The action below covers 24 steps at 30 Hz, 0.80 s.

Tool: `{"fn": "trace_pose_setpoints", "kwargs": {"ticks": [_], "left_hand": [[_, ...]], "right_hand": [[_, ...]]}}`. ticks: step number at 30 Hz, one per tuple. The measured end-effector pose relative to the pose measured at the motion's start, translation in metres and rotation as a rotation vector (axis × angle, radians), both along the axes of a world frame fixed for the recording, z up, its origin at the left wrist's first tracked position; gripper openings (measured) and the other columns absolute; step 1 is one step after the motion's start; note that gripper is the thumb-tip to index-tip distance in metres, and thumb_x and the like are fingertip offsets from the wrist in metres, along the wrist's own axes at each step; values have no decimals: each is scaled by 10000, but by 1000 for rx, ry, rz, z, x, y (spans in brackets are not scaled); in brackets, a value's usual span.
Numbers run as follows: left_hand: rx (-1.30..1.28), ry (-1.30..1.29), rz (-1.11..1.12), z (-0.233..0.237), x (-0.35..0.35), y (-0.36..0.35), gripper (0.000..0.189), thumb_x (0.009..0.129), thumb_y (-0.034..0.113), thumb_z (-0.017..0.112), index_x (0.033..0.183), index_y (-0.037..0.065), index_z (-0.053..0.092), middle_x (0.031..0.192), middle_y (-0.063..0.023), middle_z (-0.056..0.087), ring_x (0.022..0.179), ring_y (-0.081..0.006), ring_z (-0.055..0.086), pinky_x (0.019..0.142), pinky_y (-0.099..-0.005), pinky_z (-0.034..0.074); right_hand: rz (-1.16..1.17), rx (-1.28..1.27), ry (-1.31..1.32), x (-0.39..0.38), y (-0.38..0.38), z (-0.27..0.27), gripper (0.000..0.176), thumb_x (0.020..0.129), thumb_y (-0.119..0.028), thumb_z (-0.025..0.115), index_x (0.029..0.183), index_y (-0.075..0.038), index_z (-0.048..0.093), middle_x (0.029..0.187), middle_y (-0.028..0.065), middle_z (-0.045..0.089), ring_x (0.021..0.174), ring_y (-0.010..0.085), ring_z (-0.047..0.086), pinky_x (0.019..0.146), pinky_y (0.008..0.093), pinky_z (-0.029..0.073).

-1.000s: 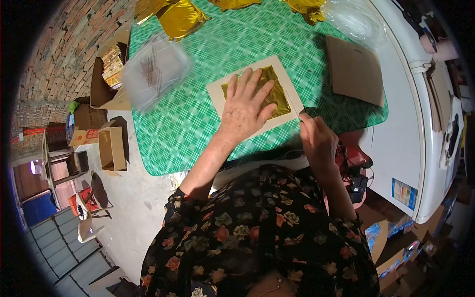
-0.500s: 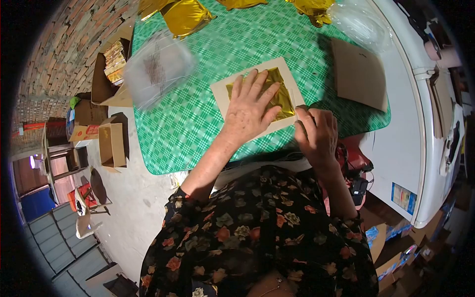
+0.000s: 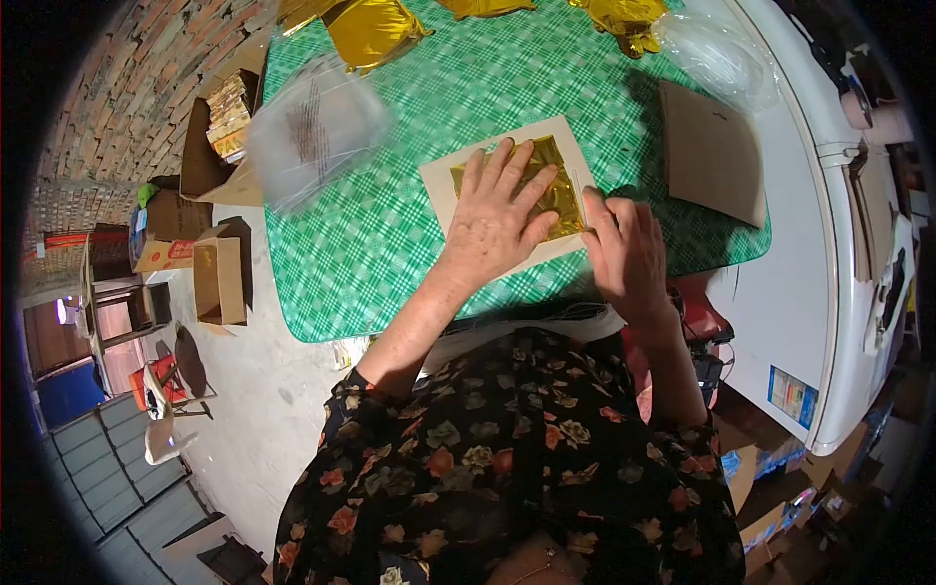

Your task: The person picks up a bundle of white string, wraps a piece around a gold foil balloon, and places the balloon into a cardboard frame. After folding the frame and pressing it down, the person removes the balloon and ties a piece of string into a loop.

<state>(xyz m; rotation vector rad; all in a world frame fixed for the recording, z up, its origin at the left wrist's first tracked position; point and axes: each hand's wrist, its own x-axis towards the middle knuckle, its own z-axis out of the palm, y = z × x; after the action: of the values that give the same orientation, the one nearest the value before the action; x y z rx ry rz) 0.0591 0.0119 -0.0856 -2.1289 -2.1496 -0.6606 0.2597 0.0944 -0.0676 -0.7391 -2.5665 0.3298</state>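
Observation:
My left hand (image 3: 495, 216) lies flat with its fingers spread on a square of shiny gold foil (image 3: 563, 198). The foil rests on a beige card sheet (image 3: 439, 187), whose border shows around it. Beside the sheet's right edge is my right hand (image 3: 629, 255), its fingers bent and the thumb and index drawn together at the border. Whatever sits between those fingertips, if anything, is too small to make out. A thin pale line runs along the sheet just above them.
A green checked cloth (image 3: 370, 263) covers the table. Gold foil packets (image 3: 375, 34) lie along the far side. A clear plastic bag (image 3: 317, 132) is at the left, another plastic wrap (image 3: 717, 60) at the far right. A brown card (image 3: 717, 156) lies near the right edge, beside a white appliance (image 3: 780, 302).
My right hand has moved slightly upward along the sheet's right edge, fingers still bent. My left hand stays flat on the foil. The whole view has shifted a little.

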Motion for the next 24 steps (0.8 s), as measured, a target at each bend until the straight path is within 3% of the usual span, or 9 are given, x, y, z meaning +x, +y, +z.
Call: {"fn": "trace_pose_setpoints", "kwargs": {"ticks": [12,21,24], "left_hand": [[22,-6,-4,1,0,0,535,949,427,611,1395,135,568,1484,-180,468,1435,-384,365,1205,-577,231],[42,61,-8,-2,2,0,482,965,413,576,1429,286,559,1478,-177,463,1410,-398,373,1185,-588,243],[47,85,-9,-4,1,0,479,971,414,564,1433,290,556,1483,-176,454,1406,-394,374,1181,-586,245]], "right_hand": [[131,-132,-139,-2,22,15,527,849,-134,686,1336,-36,513,1066,116,537,999,317,557,848,446,482],[185,-124,-146,-5,25,17,481,854,-115,666,1306,-29,529,1051,125,549,971,327,571,826,460,508],[169,-145,-152,0,19,21,470,858,-103,663,1303,-26,531,1087,129,568,1008,335,571,866,461,495]]}}
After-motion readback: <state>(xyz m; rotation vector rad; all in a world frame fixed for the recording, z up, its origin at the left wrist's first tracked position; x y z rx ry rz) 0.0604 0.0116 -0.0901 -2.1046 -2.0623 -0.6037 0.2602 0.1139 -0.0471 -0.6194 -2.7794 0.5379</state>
